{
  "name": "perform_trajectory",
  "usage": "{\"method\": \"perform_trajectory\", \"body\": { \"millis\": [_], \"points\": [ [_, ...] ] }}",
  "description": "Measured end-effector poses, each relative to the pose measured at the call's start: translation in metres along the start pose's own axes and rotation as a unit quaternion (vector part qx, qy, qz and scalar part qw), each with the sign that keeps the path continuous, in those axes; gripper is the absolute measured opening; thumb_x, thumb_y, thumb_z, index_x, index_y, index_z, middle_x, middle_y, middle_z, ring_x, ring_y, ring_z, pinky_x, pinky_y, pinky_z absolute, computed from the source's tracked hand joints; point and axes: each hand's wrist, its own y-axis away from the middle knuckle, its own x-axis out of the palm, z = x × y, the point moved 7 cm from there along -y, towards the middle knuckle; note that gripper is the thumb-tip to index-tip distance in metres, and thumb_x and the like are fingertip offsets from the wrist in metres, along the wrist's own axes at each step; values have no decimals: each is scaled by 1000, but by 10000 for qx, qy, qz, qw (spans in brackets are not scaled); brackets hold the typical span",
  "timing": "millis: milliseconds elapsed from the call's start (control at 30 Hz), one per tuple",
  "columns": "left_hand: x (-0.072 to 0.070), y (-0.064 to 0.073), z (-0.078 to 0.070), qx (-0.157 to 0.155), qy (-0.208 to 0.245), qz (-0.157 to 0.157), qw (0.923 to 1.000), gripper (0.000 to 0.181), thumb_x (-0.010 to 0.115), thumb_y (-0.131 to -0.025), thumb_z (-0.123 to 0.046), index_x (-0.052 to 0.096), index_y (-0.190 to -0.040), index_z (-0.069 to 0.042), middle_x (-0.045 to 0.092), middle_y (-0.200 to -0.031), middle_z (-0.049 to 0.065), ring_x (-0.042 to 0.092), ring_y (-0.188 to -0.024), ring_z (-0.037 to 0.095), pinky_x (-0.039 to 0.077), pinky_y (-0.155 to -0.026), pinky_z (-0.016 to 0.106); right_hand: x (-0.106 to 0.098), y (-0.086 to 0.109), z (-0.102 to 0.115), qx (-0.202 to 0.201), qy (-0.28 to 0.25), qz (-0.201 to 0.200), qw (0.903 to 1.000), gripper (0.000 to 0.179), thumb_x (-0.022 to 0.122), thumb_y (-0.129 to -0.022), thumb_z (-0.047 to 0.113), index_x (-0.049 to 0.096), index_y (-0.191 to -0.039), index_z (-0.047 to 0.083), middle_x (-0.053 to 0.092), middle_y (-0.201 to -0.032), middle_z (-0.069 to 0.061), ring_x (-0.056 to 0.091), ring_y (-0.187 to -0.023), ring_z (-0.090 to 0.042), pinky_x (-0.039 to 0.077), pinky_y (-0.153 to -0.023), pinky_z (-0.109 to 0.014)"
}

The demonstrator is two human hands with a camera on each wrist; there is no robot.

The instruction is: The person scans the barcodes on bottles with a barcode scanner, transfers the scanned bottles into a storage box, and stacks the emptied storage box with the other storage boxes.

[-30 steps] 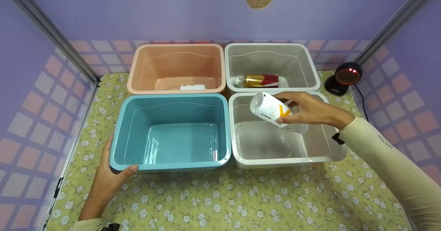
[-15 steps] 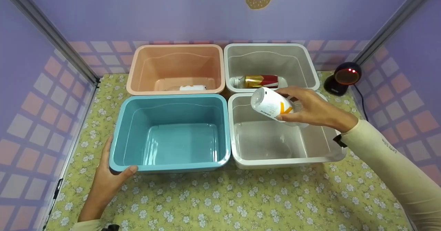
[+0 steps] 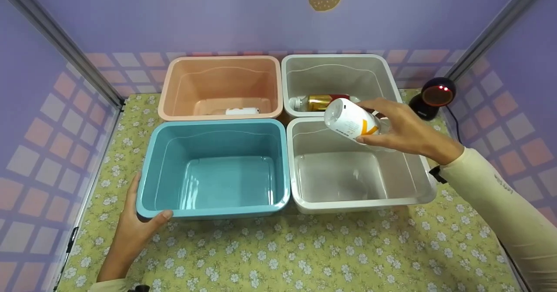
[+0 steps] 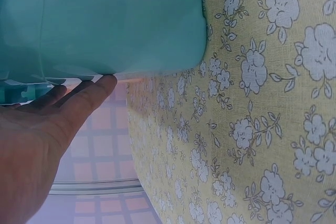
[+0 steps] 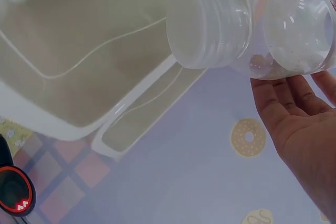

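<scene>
My right hand [image 3: 402,129] grips a clear plastic bottle [image 3: 348,120] with a white label and an orange mark. It is tilted above the front right grey-white bin [image 3: 363,205], its base toward the left. In the right wrist view the bottle's white cap [image 5: 194,27] shows, with fingers along its side. At the left, my left hand [image 3: 139,226] rests at the near left corner of the blue bin [image 3: 217,212], thumb by the rim. The left wrist view shows straight fingers [image 4: 86,98] touching the bin's outer wall.
Behind stand an orange bin [image 3: 222,60] holding a white-labelled bottle [image 3: 242,111] and a grey bin [image 3: 335,58] holding a gold-and-red bottle [image 3: 320,102]. A black scanner [image 3: 435,96] with red lights stands at the right. Flowered cloth [image 3: 261,257] covers the table.
My right hand has lifted the bottle somewhat and moved it right, so it now partly covers the gold-and-red bottle. The left hand has stayed at the blue bin.
</scene>
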Motion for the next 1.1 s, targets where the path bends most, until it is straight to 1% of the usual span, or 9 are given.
{"method": "perform_trajectory", "body": {
  "millis": [167,300,367,533,600,767,867,1100],
  "points": [
    [0,1,0,-20,44,-42,10000,115,76,-98,0,4,-177,-42,10,-180,22,33,-151,52,56,-98,16,-8,-1,-2,-2,160,-153,9998,75,100,-80,6,67,-147,1,73,-137,-15,68,-113,-23,50,-98,-15],
    [0,1,0,-35,81,-53,9999,115,76,-98,0,4,-177,-42,11,-180,23,34,-150,50,57,-98,16,-14,-2,-4,190,230,-175,9994,71,99,-82,9,67,-145,1,73,-134,-13,69,-112,-26,51,-96,-18],
    [0,1,0,-19,72,-58,10000,115,76,-98,1,4,-177,-41,11,-180,24,34,-150,51,57,-98,16,-17,-2,-5,305,337,-190,9988,70,99,-83,10,66,-144,1,72,-134,-15,69,-112,-28,53,-96,-25],
    [0,1,-1,6,49,-47,10000,116,77,-98,1,4,-177,-41,9,-180,23,33,-151,53,57,-98,16,-23,2,-10,579,849,-208,9945,73,99,-83,14,63,-145,0,66,-139,-21,66,-115,-35,58,-91,-50],
    [0,0,-1,-6,31,-35,10000,116,77,-98,0,3,-177,-42,8,-181,23,32,-151,54,57,-98,16,-24,4,-13,642,1044,-209,9922,74,99,-84,15,62,-146,0,64,-140,-23,65,-116,-37,58,-90,-56],
    [-1,1,-1,-77,-204,-35,9998,116,76,-100,-2,1,-177,-44,7,-182,20,31,-154,54,55,-97,14,-29,7,-21,705,1382,-274,9875,75,98,-85,17,60,-147,-1,62,-140,-28,63,-119,-42,57,-91,-60],
    [-1,1,1,-122,-318,-29,9994,115,76,-101,-4,0,-177,-44,4,-183,20,28,-156,54,54,-96,12,-32,9,-28,770,1430,-328,9862,75,97,-85,16,59,-148,-1,61,-141,-28,61,-122,-43,56,-94,-62],
    [-2,0,2,-115,-249,-7,9996,116,76,-100,-2,0,-177,-43,4,-182,20,29,-155,55,55,-95,12,-38,13,-38,860,1415,-416,9853,73,95,-86,14,60,-148,-2,62,-141,-27,58,-127,-41,54,-98,-62]
  ]
}}
